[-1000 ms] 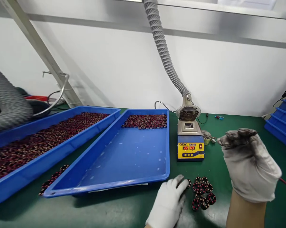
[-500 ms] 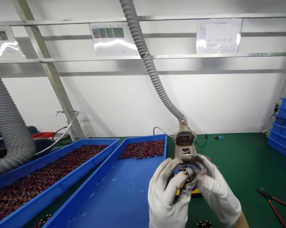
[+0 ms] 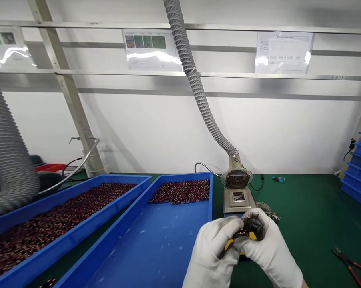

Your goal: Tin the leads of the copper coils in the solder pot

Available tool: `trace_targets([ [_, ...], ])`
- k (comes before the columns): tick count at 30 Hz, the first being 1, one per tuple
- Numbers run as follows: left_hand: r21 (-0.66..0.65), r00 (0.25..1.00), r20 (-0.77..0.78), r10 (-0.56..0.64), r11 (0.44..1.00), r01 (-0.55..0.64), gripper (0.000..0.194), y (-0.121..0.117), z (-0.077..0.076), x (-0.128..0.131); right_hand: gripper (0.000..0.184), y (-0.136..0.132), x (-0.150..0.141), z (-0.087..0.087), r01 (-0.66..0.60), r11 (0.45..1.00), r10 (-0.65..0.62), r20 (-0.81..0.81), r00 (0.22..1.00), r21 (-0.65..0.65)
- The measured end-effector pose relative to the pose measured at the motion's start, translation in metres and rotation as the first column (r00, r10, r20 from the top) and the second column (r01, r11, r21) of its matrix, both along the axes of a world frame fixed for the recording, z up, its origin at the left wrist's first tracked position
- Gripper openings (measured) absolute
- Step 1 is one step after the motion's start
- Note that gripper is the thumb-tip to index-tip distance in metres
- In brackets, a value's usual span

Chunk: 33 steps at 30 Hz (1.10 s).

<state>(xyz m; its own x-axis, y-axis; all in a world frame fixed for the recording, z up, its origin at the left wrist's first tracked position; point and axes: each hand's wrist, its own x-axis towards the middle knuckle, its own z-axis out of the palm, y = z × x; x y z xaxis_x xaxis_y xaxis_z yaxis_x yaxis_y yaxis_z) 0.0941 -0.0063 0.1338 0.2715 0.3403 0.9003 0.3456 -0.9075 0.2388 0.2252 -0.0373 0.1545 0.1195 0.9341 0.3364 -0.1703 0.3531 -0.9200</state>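
Note:
Both my hands wear white gloves with dirty fingertips and meet in front of me, low in the picture. My left hand [image 3: 212, 256] and my right hand [image 3: 268, 252] pinch one small dark wound coil [image 3: 244, 232] between their fingertips. The coil is mostly hidden by the fingers. The hands are held just in front of the small solder pot [image 3: 238, 198] with its yellow and blue front, which they partly cover.
Two blue trays sit on the green mat: the near tray [image 3: 144, 244] has a row of coils [image 3: 182, 191] at its far end, the left tray [image 3: 78, 234] is full of them. A grey fume hose [image 3: 198, 92] hangs over the solder pot. Red-handled cutters [image 3: 350, 264] and stacked blue bins [image 3: 360, 170] are at right.
My left hand picked a coil from the cluster on the mat and both hands came together on it. The view tilted up, so the loose coils dropped out of sight.

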Motion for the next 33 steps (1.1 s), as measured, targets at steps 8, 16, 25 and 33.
trace_targets([
  [8,-0.109,0.99,-0.112,-0.082,0.992,0.07,0.046,-0.005,0.009,-0.012,0.02,0.001,0.013,-0.005,-0.145,0.984,0.133,0.121,0.984,0.102],
  [16,0.185,0.993,-0.068,0.095,0.979,-0.081,0.018,-0.005,0.015,-0.009,0.012,0.004,-0.006,-0.007,-0.269,0.957,0.286,-0.486,0.826,0.106],
  [25,0.133,0.992,-0.055,0.116,0.985,-0.108,0.023,-0.004,0.013,-0.016,0.032,0.014,-0.011,-0.019,-0.23,0.973,0.225,-0.275,0.935,0.014],
  [33,-0.161,0.9,0.285,-0.329,0.909,0.384,0.021,0.01,0.014,-0.019,0.027,0.033,-0.009,-0.036,-0.343,0.939,0.322,-0.265,0.909,-0.036],
])
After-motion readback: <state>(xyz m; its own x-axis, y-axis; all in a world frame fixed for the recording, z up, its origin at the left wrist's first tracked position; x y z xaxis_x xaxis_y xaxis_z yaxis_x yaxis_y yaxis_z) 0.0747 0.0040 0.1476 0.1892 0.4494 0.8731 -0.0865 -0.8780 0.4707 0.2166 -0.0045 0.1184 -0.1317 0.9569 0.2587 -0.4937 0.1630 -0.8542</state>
